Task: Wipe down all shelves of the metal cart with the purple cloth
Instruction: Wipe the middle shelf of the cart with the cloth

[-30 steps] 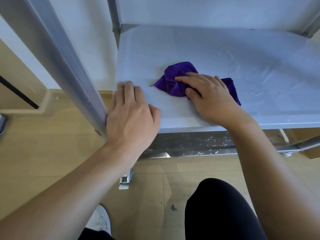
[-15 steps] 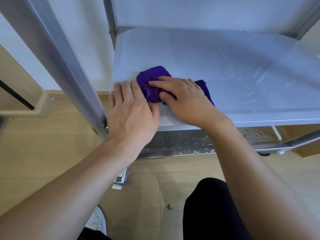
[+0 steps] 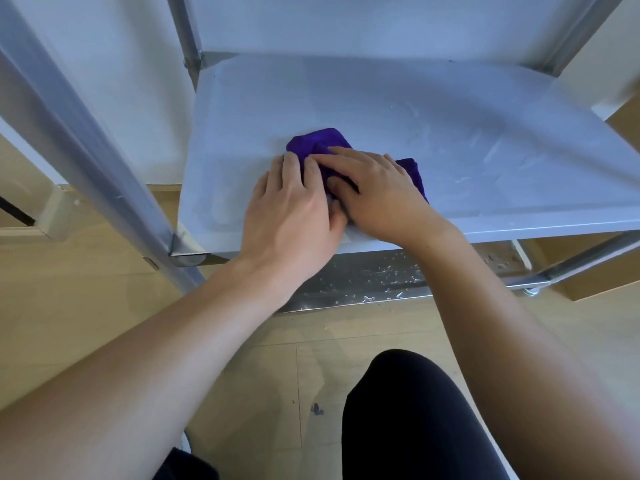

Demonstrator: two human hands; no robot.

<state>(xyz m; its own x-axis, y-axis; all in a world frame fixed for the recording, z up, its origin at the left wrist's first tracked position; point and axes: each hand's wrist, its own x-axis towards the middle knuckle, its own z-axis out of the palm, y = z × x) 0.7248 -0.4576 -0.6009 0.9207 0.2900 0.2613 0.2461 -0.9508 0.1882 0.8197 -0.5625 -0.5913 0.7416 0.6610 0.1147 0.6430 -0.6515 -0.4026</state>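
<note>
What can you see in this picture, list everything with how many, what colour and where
purple cloth: one, purple, bunched on the shelf near its front edge
shelf: one, grey metal, across the centre, wet streaks at right
lower shelf: one, shiny metal, underneath, dotted with water drops
front post: one, grey metal, at the shelf's front left corner
floor: one, pale wood, under the cart
knee: one, black trousers, bottom centre
left hand: one, flat on the shelf, fingertips touching the cloth
right hand: one, pressing on the cloth
</note>
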